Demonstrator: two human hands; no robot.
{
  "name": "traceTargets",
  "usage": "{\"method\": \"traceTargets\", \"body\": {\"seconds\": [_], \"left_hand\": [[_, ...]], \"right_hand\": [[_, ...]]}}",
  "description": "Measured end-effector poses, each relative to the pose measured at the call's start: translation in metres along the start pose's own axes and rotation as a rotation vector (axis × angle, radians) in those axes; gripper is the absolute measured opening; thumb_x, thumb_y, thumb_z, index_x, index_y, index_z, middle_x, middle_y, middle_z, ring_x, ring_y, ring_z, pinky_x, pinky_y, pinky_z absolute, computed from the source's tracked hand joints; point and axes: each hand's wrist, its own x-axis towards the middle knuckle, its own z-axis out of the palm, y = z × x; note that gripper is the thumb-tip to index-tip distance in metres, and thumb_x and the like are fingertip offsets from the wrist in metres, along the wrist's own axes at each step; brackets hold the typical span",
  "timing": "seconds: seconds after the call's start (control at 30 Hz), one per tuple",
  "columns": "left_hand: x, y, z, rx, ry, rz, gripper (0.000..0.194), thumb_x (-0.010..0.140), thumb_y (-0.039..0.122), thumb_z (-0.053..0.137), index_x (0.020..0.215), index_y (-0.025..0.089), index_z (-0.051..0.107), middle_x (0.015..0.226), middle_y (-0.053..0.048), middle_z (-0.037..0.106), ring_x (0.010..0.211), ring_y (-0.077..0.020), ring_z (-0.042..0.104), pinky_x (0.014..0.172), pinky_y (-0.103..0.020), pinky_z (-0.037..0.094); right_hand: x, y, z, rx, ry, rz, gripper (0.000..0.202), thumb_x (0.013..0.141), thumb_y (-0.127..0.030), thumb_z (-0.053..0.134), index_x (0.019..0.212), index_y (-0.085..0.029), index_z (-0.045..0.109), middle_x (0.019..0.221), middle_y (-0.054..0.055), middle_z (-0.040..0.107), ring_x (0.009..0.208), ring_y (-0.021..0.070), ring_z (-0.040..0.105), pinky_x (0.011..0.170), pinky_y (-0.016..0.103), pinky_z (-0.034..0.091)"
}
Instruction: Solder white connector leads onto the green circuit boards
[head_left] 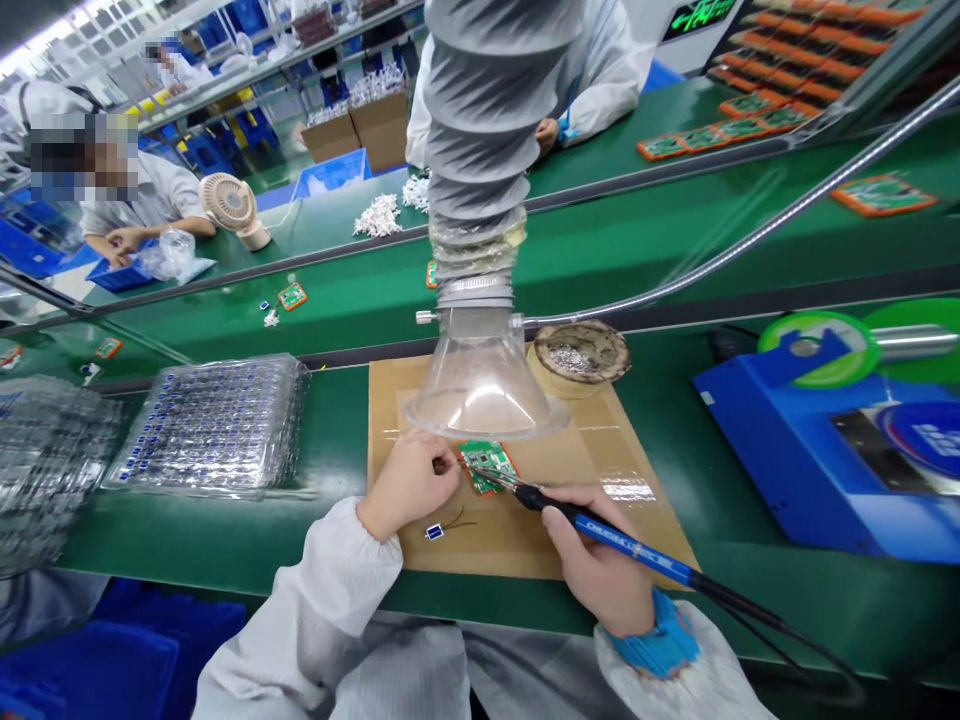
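Note:
My right hand (600, 560) is wrapped round a blue soldering iron (634, 548), whose tip rests over a green circuit board (484, 463) with an orange edge. At the board's left side my left hand (416, 478) is closed, thumb and fingers pinched together; what they hold is too small to name. Both hands are above a brown cardboard sheet (525, 548). A small blue-and-white part (435, 532) with thin wires lies just below my left hand. Directly over the board hangs a clear extraction hood (484, 385).
Behind the board stands a round pot (581, 355) of metal bits. Clear trays (214, 420) are stacked at left; a blue machine (817, 440) with a green reel is at right. A metal hose (720, 260) crosses above. People sit beyond the bench.

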Motion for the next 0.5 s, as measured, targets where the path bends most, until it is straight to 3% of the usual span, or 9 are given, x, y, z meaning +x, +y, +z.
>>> {"method": "traceTargets", "body": {"seconds": [0.5], "left_hand": [[0.0101,0.0011,-0.0064,0.012,-0.127,-0.062,0.015,0.074,0.011,0.059,0.063,0.018,0.066,0.067,-0.002,0.069,0.063,-0.0143,0.058,0.067,-0.027,0.045]], "right_hand": [[0.001,-0.0013,0.0027,-0.065,-0.034,-0.032,0.007,0.093,-0.033,0.067,0.095,-0.026,0.068,0.09,0.003,0.077,0.079,0.0207,0.075,0.067,0.029,0.059]]}}
